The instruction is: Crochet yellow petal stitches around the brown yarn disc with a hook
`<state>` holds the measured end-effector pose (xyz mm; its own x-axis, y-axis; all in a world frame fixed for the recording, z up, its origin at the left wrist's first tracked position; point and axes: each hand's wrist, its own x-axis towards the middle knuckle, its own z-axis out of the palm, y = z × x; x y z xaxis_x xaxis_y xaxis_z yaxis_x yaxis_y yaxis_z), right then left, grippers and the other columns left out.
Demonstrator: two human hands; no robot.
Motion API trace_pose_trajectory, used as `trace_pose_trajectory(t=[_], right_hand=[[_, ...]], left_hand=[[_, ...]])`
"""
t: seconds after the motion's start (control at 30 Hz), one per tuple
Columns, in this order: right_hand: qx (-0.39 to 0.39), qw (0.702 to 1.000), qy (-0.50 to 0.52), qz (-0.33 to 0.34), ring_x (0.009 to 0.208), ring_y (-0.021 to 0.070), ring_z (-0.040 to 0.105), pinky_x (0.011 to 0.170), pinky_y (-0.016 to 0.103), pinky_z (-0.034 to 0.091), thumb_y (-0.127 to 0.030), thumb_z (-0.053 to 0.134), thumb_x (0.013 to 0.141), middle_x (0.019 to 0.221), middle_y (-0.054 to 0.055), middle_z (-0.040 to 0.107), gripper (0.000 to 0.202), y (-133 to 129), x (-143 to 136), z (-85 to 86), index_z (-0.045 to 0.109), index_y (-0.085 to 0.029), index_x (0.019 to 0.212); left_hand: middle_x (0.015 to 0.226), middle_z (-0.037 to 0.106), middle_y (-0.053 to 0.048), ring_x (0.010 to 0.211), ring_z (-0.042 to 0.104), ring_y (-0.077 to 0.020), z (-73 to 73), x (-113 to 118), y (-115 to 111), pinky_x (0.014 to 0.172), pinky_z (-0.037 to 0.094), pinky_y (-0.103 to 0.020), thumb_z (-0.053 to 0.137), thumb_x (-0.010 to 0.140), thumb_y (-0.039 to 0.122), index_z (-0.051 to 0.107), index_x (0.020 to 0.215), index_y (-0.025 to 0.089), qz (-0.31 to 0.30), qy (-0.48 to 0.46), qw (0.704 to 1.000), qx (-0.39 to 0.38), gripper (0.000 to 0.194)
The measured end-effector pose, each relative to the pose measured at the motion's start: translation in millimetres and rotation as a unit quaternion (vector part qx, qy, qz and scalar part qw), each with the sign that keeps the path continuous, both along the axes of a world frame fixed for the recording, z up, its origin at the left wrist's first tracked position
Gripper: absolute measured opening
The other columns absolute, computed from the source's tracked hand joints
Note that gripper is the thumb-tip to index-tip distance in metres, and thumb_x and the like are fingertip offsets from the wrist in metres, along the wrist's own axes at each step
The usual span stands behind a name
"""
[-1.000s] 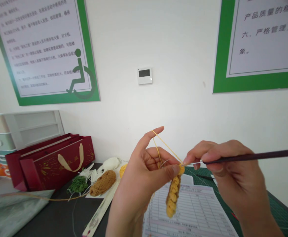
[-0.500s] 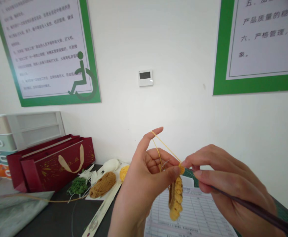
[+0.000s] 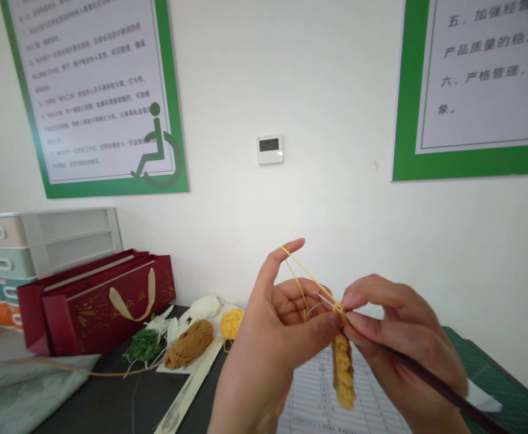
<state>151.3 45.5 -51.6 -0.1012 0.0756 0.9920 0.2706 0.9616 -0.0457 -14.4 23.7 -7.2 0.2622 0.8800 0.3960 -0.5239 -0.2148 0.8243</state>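
Note:
Between thumb and fingers my left hand (image 3: 264,337) pinches the top of a yellow and brown crochet piece (image 3: 344,374), which hangs down in a narrow strip. Yellow yarn (image 3: 307,268) runs over my raised left index finger and down to the work. In my right hand (image 3: 404,343) is a crochet hook (image 3: 427,374) with a dark handle. Its thin metal tip passes through the top of the piece and points left toward my left fingers. Both hands meet at that top edge. A thin pale loop shows by the left fingers.
On the dark table lie a yellow yarn ball (image 3: 231,324), brown yarn (image 3: 190,343), green yarn (image 3: 143,345) and a ruler (image 3: 191,386). A red gift bag (image 3: 105,307) and drawers (image 3: 6,262) stand left. Printed sheets (image 3: 309,398) and a green mat (image 3: 494,374) lie below the hands.
The hook's metal tip now shows through the top of the piece, further left. My right hand has closed in on the left. Both hands sit slightly lower, and the view has shifted a little.

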Motion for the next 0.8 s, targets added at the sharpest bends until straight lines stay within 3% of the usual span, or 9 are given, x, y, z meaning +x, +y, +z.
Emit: trace_pose_trajectory(t=[0.17, 0.33, 0.5, 0.57, 0.7, 0.8], right_hand=[[-0.045, 0.997, 0.065, 0.015, 0.093, 0.0235, 0.07, 0.076, 0.04, 0.057, -0.007, 0.071, 0.085, 0.105, 0.003, 0.071, 0.036, 0.2, -7.3, -7.8, 0.07, -0.035, 0.108], [0.02, 0.998, 0.057, -0.003, 0.095, 0.0208, 0.069, 0.076, 0.036, 0.057, 0.0, 0.07, 0.083, 0.107, 0.005, 0.07, 0.03, 2.1, -9.8, -3.7, 0.068, -0.023, 0.102], [0.051, 0.996, 0.073, -0.009, 0.096, 0.0203, 0.068, 0.075, 0.036, 0.058, 0.001, 0.07, 0.081, 0.109, 0.004, 0.07, 0.029, 5.2, -11.0, -4.0, 0.067, -0.022, 0.099], [0.051, 0.995, 0.09, -0.003, 0.096, 0.0205, 0.068, 0.073, 0.036, 0.057, 0.002, 0.069, 0.082, 0.11, 0.004, 0.069, 0.03, 5.0, -12.2, -4.2, 0.067, -0.023, 0.099], [0.027, 0.995, 0.097, -0.006, 0.093, 0.0191, 0.066, 0.072, 0.035, 0.056, 0.001, 0.069, 0.083, 0.107, 0.004, 0.069, 0.029, 3.0, -13.3, -0.5, 0.068, -0.023, 0.099], [0.029, 0.995, 0.091, -0.017, 0.092, 0.0201, 0.067, 0.073, 0.038, 0.057, -0.005, 0.07, 0.086, 0.102, 0.003, 0.07, 0.023, 3.6, -12.2, 2.9, 0.068, -0.025, 0.097]], left_hand=[[0.079, 0.069, 0.002, 0.068, 0.062, -0.0116, 7.4, 1.3, -6.8, 0.063, 0.048, -0.022, 0.09, 0.067, 0.003, 0.037, 0.149, 0.026, 0.031, 0.011, 0.999, -0.003, 0.1], [0.081, 0.069, 0.001, 0.07, 0.063, -0.0123, 5.6, 2.5, -5.8, 0.066, 0.049, -0.023, 0.087, 0.071, 0.003, 0.037, 0.149, 0.026, 0.038, 0.01, 0.999, 0.007, 0.095], [0.082, 0.069, 0.001, 0.07, 0.063, -0.0124, 4.9, 3.3, -5.2, 0.066, 0.049, -0.023, 0.089, 0.069, 0.002, 0.036, 0.15, 0.029, 0.021, 0.0, 1.0, 0.012, 0.101], [0.084, 0.07, 0.001, 0.074, 0.065, -0.0132, 5.2, 3.1, -5.4, 0.07, 0.05, -0.024, 0.087, 0.073, 0.006, 0.038, 0.15, 0.028, -0.002, -0.014, 1.0, 0.017, 0.094], [0.08, 0.071, -0.001, 0.079, 0.068, -0.0146, 4.9, 2.8, -3.5, 0.083, 0.053, -0.028, 0.072, 0.093, 0.02, 0.042, 0.149, 0.019, -0.006, -0.039, 0.999, 0.035, 0.063], [0.079, 0.072, -0.001, 0.076, 0.07, -0.0135, 3.6, 2.7, 0.6, 0.083, 0.054, -0.027, 0.072, 0.09, 0.01, 0.043, 0.148, 0.017, -0.009, -0.045, 0.998, 0.047, 0.065]])
